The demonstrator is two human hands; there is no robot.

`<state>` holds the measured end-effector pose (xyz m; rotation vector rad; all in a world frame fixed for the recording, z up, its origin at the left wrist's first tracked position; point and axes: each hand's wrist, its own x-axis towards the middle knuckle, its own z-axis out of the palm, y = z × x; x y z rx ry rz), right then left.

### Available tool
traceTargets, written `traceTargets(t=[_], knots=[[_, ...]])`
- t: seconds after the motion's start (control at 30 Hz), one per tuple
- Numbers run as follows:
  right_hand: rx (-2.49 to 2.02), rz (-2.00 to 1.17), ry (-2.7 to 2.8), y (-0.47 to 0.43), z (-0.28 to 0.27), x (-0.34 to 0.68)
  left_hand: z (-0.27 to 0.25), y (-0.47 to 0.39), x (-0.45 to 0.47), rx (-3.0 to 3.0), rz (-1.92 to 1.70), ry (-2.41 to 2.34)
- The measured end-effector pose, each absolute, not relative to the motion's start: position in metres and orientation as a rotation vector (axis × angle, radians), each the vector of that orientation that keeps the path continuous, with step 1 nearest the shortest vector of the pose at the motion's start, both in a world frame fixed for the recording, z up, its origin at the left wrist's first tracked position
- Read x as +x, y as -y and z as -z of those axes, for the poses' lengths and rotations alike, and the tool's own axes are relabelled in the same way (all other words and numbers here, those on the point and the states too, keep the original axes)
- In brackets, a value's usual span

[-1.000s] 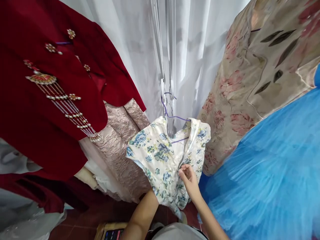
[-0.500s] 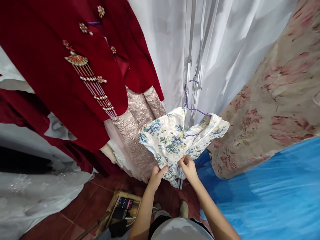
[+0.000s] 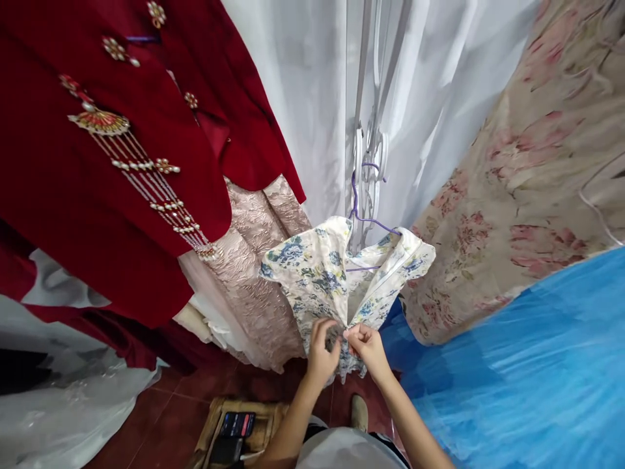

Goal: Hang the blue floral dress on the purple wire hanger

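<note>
delicately, right fingers [image 3: 361,332] pinch the floral garment [image 3: 317,277] at its front, left fingers [image 3: 321,330] curved apart alongside.

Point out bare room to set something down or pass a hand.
Red floor shows between the pale gown and wooden stand: likely room enough. A hand might pass before the white curtain, between the red jacket and the purple hanger. It is crowded at the floral garment, where left hand and right hand nearly meet.

The blouse [image 3: 317,264] hangs before curtains [image 3: 297,85], jacket [image 3: 53,189] left.
</note>
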<state>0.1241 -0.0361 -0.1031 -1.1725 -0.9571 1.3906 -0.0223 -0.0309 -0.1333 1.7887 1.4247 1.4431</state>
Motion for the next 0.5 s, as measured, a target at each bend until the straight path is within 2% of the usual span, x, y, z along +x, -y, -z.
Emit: traceTargets(t=[0.1,0.27,0.5], knots=[[-1.180,-1.349,0.930,0.043,0.101,0.117,0.146,0.034,0.001,1.751,-1.270,-1.334],[-1.203,-1.272,0.867,0.047,0.080,0.115,0.145,0.026,0.004,1.758,-1.212,-1.318],[-1.049,-1.032,0.805,0.005,-0.006,0.130,0.143,0.032,-0.001,1.903,-1.119,-1.242]])
